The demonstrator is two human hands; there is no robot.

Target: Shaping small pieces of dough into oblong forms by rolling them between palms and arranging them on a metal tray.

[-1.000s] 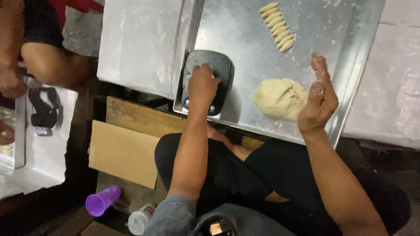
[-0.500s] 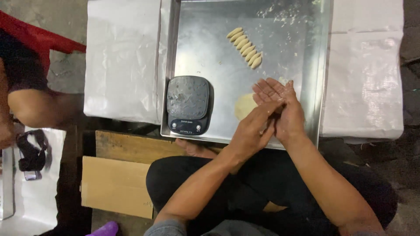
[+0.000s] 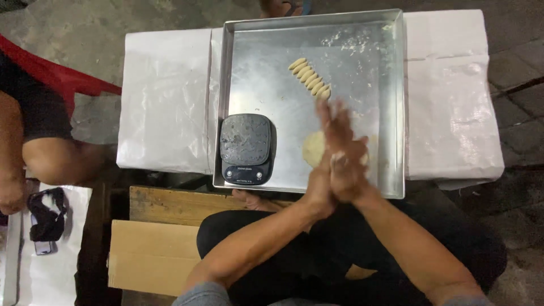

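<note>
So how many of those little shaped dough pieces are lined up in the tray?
About 7, though they overlap, so the count may be off by one. The dough pieces lie in one slanted row in the far part of the metal tray, beyond the scale and the pressed-together hands.

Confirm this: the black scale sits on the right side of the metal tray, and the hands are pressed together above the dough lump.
Not quite. The head view shows the black scale on the left side of the metal tray. The hands are pressed together above the dough lump.
</note>
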